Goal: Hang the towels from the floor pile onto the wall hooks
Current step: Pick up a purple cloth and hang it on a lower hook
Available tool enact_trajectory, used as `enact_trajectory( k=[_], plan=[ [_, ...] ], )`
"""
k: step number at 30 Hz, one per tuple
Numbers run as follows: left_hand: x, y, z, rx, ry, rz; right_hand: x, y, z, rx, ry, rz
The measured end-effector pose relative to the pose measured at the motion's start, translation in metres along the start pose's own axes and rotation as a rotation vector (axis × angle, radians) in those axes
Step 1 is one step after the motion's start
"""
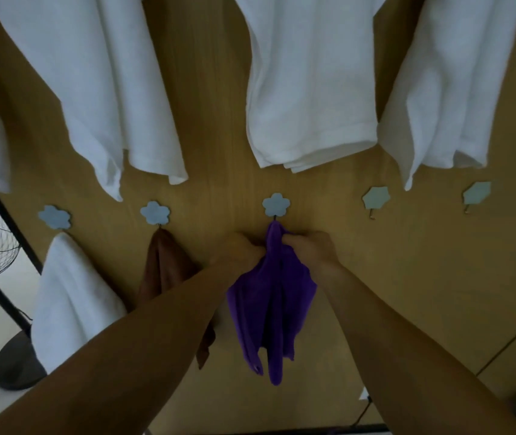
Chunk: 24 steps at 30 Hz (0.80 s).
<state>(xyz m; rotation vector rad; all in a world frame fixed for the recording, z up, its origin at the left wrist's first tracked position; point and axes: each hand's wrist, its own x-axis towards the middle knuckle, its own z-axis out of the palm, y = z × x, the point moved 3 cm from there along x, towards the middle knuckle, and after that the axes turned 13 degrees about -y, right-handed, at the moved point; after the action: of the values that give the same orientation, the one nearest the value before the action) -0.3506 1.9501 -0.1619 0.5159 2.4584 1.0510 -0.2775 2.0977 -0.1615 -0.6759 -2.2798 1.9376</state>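
Head view: I log left hand [241, 249] and right hand [310, 248] both pinching the bunched top of the purple microfibre towel [272, 296], at the middle pale-blue flower-shaped wall hook [276, 204]. Long axis vertical, top toward hook. Leftward a brown cloth towel [165, 262] and a white terry towel [71, 302] already hang. Two bare hooks [375, 197] stand toward the wooden wall [219, 152]'s right edge — pile unseen.

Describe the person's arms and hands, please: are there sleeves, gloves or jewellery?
The left forearm and right forearm show no sleeve within the picture. The left hand and right hand wear no gloves; no watch or bracelet shows.
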Motion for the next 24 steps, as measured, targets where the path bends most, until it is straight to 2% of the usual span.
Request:
enact_trajectory(
  k=[3,6,7,9,11,14,16,17,19,24],
  plan=[
    [-0.012,-0.004,0.004,0.499,0.228,-0.018,-0.003,-0.004,0.004,-0.320,0.055,-0.020],
    [-0.026,-0.004,0.011,0.775,0.500,0.186,-0.010,-0.005,0.005,-0.757,0.273,-0.041],
    [-0.028,0.000,0.012,0.805,0.512,0.289,-0.014,-0.005,0.007,-0.900,0.380,-0.082],
    [-0.027,0.006,0.011,0.761,0.396,0.454,-0.021,-0.002,0.012,-1.007,0.506,-0.305],
    [-0.023,0.009,0.011,0.647,0.230,0.516,-0.024,0.004,0.018,-0.908,0.434,-0.562],
    [-0.025,0.011,0.010,0.364,0.091,0.497,-0.021,0.016,0.021,-0.731,0.196,-0.645],
    [-0.026,0.011,0.013,0.114,0.007,0.434,-0.020,0.020,0.021,-0.557,0.061,-0.604],
    [-0.028,0.013,0.016,0.033,-0.036,0.414,-0.021,0.021,0.022,-0.394,-0.039,-0.544],
    [-0.031,0.011,0.023,-0.043,-0.080,0.382,-0.020,0.023,0.024,-0.106,-0.197,-0.420],
    [-0.030,-0.015,0.038,-0.143,-0.046,0.278,-0.029,0.026,0.018,0.018,-0.323,-0.228]
  ],
)
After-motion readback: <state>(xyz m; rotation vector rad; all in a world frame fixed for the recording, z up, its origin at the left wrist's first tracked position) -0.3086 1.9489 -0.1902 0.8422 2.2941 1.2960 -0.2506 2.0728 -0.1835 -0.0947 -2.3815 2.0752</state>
